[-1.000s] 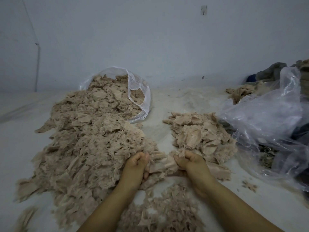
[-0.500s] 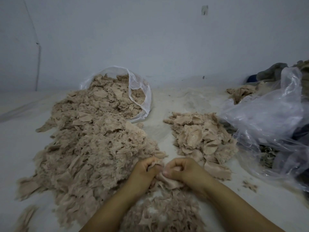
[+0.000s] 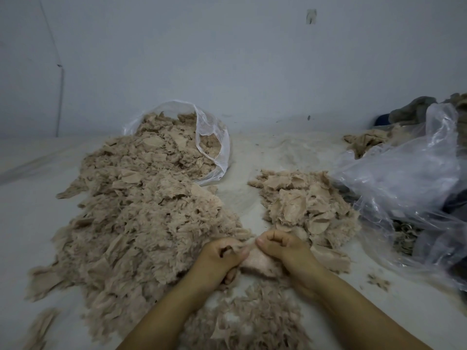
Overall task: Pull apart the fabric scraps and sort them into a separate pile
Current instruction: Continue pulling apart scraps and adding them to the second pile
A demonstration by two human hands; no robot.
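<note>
Left hand and right hand close together, fingers curled, pinching one beige scrap between them, above loose shreds. Step: pulling apart. Next likely: separate halves, drop onto sorted pile just beyond right hand. Unsorted heap left, bag behind.

I read the fabric scraps as plain pinkish-beige, the bag clear, the wall pale grey-blue.

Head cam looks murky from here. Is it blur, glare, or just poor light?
Head view: dim, flat, bluish light, no hard shadows; the big scrap pile smears toward the frame's lower left edge; glare streaks on the crumpled plastic bag; both hands read fairly clearly.
</note>
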